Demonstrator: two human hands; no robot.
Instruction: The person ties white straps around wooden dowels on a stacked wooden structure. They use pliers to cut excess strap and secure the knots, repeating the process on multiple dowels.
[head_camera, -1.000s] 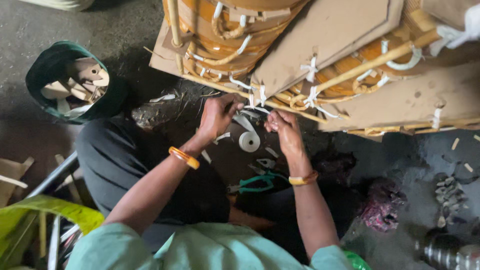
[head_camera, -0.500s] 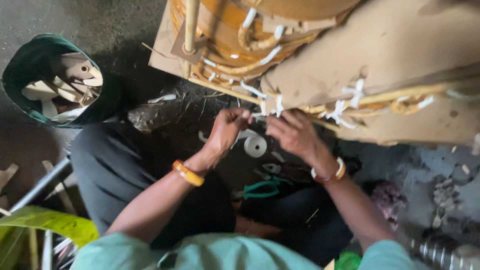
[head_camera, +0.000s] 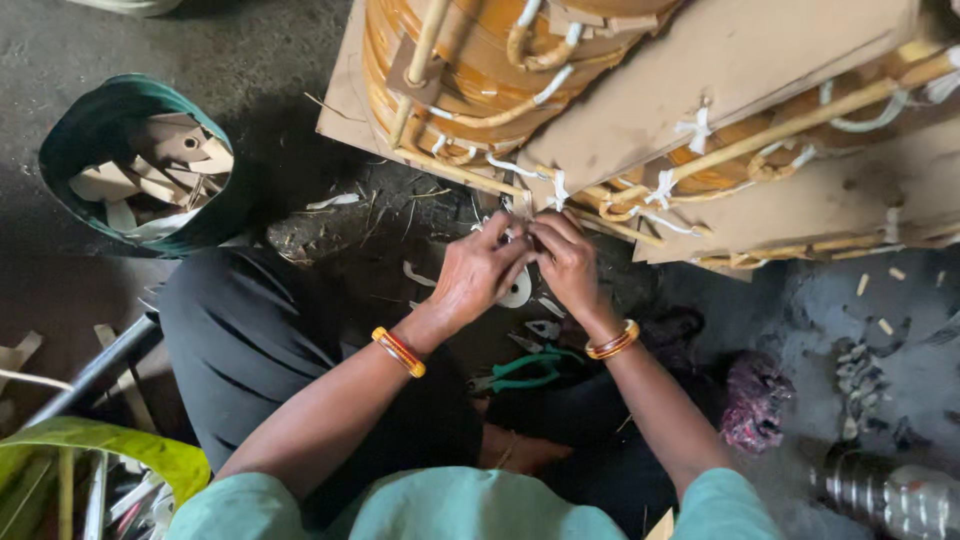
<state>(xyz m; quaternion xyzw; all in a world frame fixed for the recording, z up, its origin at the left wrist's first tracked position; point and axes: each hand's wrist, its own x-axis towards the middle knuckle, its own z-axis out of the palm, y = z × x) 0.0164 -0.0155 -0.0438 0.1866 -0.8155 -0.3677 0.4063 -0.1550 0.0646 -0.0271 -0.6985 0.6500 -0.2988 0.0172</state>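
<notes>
The white tape (head_camera: 512, 232) sits at the centre of the frame, at the lower edge of the orange coil (head_camera: 470, 60). Both hands have drawn together on it since a second ago: the left hand (head_camera: 478, 272) and right hand (head_camera: 566, 262) now pinch it with narrow fingers. Cardboard sheets (head_camera: 720, 70) lie upper right, green pliers (head_camera: 530, 370) below, a green bucket (head_camera: 90, 125) upper left.

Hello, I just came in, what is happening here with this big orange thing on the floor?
A person sits on the floor and works with both hands at the lower edge of a large orange wound coil backed with brown board sheets. The left hand and right hand are close together, fingers pinched at white tape ties on a thin rod. Green-handled pliers lie below the hands. A green bucket of offcuts stands nearby.
</notes>
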